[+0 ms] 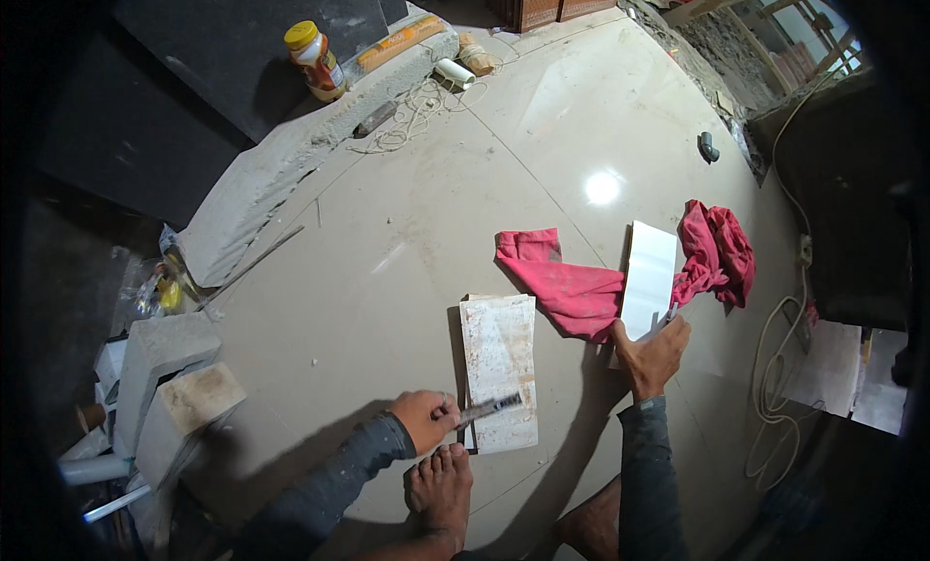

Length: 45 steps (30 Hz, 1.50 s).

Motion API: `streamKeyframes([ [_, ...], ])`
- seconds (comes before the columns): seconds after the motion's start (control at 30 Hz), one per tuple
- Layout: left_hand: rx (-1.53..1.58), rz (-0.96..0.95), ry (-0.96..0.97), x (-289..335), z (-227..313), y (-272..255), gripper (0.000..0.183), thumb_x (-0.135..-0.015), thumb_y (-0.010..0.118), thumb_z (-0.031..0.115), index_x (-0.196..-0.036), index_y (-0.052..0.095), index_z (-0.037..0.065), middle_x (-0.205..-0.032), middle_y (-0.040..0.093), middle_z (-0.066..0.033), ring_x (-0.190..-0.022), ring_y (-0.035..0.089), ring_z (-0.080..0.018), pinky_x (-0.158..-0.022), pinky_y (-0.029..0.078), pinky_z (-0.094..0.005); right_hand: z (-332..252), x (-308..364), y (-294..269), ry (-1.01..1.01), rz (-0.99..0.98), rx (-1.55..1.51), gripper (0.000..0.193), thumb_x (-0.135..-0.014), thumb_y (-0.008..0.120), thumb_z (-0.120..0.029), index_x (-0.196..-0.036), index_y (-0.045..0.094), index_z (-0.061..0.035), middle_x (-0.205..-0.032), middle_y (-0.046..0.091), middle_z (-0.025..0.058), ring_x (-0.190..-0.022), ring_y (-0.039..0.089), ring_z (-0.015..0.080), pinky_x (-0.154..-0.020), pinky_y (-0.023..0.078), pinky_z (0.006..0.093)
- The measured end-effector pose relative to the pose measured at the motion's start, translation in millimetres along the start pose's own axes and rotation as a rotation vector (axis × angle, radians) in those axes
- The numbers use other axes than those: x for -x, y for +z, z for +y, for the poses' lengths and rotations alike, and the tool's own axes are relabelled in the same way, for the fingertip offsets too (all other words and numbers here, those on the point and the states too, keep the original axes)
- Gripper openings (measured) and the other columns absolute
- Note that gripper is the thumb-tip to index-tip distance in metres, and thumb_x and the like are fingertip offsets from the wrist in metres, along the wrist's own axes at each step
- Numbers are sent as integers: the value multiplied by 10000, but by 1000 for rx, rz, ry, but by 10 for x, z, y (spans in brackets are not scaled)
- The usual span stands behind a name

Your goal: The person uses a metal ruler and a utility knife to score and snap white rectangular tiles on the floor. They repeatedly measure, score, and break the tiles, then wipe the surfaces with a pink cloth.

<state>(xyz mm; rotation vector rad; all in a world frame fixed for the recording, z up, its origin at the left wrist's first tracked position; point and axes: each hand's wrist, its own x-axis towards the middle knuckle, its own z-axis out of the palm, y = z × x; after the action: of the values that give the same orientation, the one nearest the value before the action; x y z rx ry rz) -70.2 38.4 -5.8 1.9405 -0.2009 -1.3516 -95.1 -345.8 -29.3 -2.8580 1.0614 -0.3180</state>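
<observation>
My left hand (pixel 426 420) is closed round a narrow grey tool (pixel 487 409) with a dark end; its exact kind does not show. The tool crosses above a stained, whitish tile piece (pixel 499 353) lying on the floor by my bare foot (pixel 441 488). In my right hand (pixel 654 358) is a clean white rectangular tile (pixel 649 280), gripped by its near end and tilted. A thin, pen-like object (pixel 670 314) sticks up by the right fingers. Behind the white tile lies a crumpled pinkish-red cloth (pixel 572 290), spreading out on both sides of it.
At the far left a jar with a yellow lid (pixel 315 62) stands on a rough ledge (pixel 242 188), near tangled string (pixel 417 115). Grey blocks (pixel 174 362) sit at the left. A pipe elbow (pixel 708 147) and a looped cable (pixel 775 406) lie on the right.
</observation>
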Motion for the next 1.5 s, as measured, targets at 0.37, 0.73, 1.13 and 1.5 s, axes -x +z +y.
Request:
streamKeyframes([
  [0.37,276,165,45,41,-185,-198,173,-1046,632,161,-979,675,7,-865,714,-45,-828,663,-116,-765,543,-294,731,1,-4,252,95,-99,887,-697,853,-578,-1236,555,60,-1193,567,233,-1121,608,429,-924,530,537],
  [0.73,551,208,21,84,-96,-114,155,-1043,621,144,-981,659,7,-880,743,-66,-796,688,-112,-773,545,-274,2288,220,-219,962,80,88,1065,-711,806,-673,-1286,545,184,-1312,553,329,-1251,567,480,-1037,506,573],
  [1.13,572,459,55,15,-112,74,169,-1036,627,154,-959,652,6,-863,724,-62,-802,691,-121,-769,554,-293,1344,-273,-183,-138,29,-249,626,-839,852,-394,-1243,637,32,-1330,594,239,-1126,609,388,-903,564,482],
  [1.5,-566,-141,180,382,457,1004,558,-890,713,243,-1423,624,108,-967,767,-222,-925,740,-440,-905,534,-576,-122,-782,-932,-671,-962,-651,171,-918,619,-44,-1047,703,31,-822,677,144,-658,674,191,-612,519,345],
])
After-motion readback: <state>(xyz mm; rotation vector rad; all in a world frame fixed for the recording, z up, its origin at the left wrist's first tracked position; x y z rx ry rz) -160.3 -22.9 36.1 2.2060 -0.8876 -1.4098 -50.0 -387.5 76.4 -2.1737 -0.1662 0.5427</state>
